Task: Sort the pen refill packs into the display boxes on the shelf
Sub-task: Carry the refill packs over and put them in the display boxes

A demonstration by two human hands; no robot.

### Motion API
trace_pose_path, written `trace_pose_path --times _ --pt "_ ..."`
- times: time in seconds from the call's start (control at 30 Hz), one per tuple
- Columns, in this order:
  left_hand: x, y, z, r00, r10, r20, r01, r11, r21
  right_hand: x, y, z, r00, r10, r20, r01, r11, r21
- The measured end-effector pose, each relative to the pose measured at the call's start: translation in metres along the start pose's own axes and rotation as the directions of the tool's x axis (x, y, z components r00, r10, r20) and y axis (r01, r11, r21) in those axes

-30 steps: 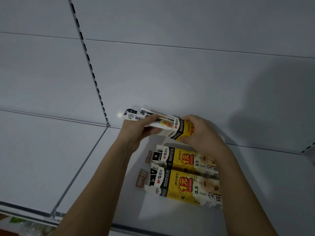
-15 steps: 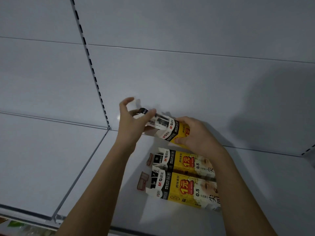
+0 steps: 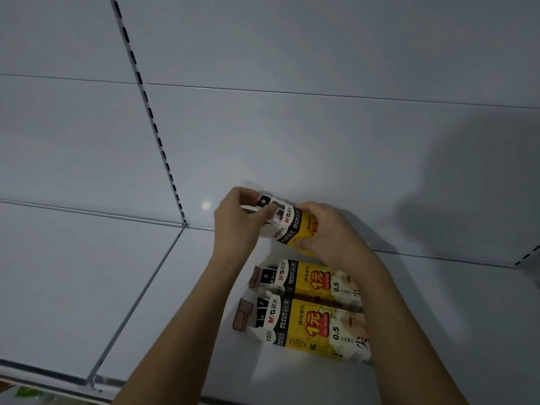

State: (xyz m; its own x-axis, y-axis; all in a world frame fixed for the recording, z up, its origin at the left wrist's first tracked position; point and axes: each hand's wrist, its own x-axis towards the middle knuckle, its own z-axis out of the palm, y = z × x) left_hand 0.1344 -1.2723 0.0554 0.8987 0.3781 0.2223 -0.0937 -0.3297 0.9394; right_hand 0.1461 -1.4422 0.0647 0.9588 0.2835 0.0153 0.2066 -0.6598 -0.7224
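Two display boxes [image 3: 309, 308] are already laid side by side near the shelf [image 3: 87, 287] front, while further back a third box [image 3: 287, 225] is gripped by both curled hands, left hand [image 3: 236, 223] and right hand [image 3: 330, 233], so not placed yet tbh.

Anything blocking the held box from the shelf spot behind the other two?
Nothing visible. Both hands, left and right, hold the box over bare shelf, behind the two boxes already down.

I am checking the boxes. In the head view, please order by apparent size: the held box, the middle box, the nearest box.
1. nearest box
2. middle box
3. held box, partly hidden by left hand and right hand.
Camera nearness may explain the differences.
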Motion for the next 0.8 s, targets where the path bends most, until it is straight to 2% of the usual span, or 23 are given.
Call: trace_pose_path --times 0.2,0.3,0.43,0.6,0.7,0.8 --pt "-0.010 0.003 0.012 0.996 0.014 0.085 -0.019 0.998 0.058 -0.001 0.002 0.001 1.000 -0.009 -0.015 0.009 1.000 -0.007" --pt "-0.006 0.003 0.005 0.985 -0.018 0.170 0.019 1.000 -0.001 -0.002 0.005 -0.002 1.000 0.003 -0.018 -0.003 1.000 0.003" --pt "-0.004 -0.001 -0.001 0.984 -0.074 0.163 0.082 0.996 -0.045 -0.003 0.006 -0.002 1.000 0.000 -0.001 0.000 1.000 -0.008" --pt "-0.010 -0.010 0.002 0.929 -0.125 0.349 0.124 0.992 0.026 -0.007 0.010 -0.002 0.998 0.006 0.067 -0.005 1.000 -0.017" --pt "-0.014 -0.014 0.004 0.916 -0.139 0.377 0.092 0.986 0.139 -0.010 0.016 0.001 0.995 0.015 0.103 -0.010 0.999 -0.048" --pt "-0.028 -0.011 0.005 0.941 -0.039 0.337 -0.112 0.901 0.419 -0.015 0.015 0.002 0.992 0.028 0.121 -0.027 1.000 -0.017"
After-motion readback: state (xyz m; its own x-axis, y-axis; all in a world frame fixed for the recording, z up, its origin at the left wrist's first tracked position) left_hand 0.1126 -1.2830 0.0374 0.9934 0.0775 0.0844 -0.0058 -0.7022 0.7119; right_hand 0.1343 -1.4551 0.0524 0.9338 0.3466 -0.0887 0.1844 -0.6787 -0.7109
